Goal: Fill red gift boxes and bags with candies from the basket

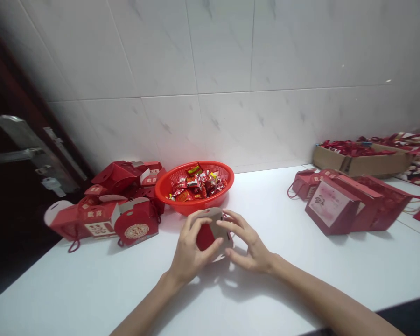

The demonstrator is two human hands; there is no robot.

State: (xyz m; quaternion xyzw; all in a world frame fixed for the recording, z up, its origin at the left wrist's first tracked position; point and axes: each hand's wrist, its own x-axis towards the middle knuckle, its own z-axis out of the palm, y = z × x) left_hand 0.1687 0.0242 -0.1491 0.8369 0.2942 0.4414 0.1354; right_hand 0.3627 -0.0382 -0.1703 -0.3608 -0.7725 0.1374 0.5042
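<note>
Between my two hands is a small red cardboard gift box (205, 237), partly folded, with its pale inner side showing on one flap. My left hand (193, 247) grips its left side, the thumb across the front and the fingers at the top. On the right side my right hand (247, 242) has curved fingers pressed to the pale flap and its edge. Just behind the box stands a red plastic basket (165, 189) holding many wrapped candies (198, 183). My hands cover part of the box, so its far side is hidden.
Red gift boxes (136, 224) with cord handles are piled at the left. More boxes (336, 203) stand at the right, before a brown carton (367, 164) of dark red items. A tiled wall (224, 130) borders the white table (91, 289); a dark door (17, 186) is left.
</note>
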